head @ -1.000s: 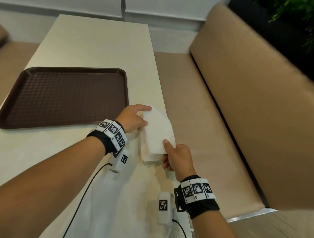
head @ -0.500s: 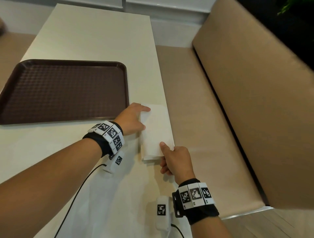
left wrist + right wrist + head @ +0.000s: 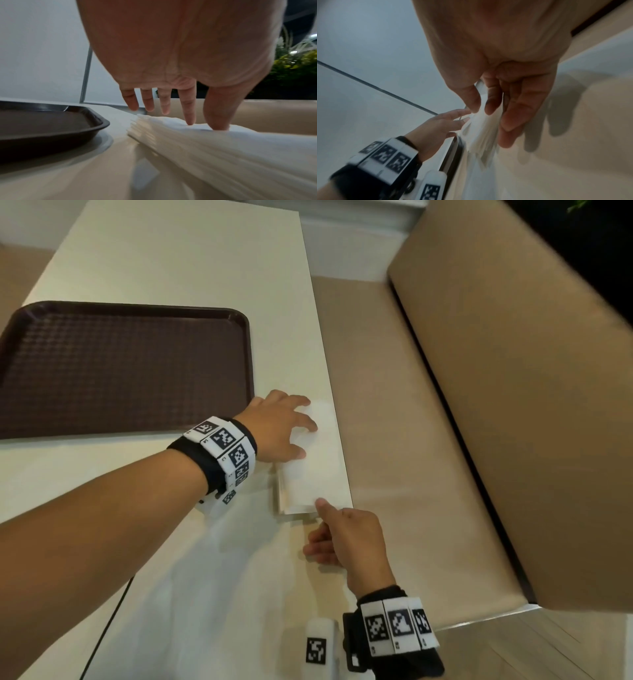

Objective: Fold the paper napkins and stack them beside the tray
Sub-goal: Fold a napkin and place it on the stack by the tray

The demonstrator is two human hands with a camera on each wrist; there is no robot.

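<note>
Your left hand (image 3: 279, 428) lies flat, fingers straight, pressing the far end of the napkins (image 3: 313, 474), stacked at the table's (image 3: 178, 261) right edge just right of the tray (image 3: 120, 364). Your right hand (image 3: 346, 537) pinches their near corner; blur hides the individual sheets.

From my feed, the dark brown textured plastic tray (image 3: 123, 364) runs off the head view's left edge. Motion blur smears the stack of white folded paper napkins (image 3: 214, 146), so I cannot count layers. My right hand (image 3: 346, 539) hides their near corner.
</note>
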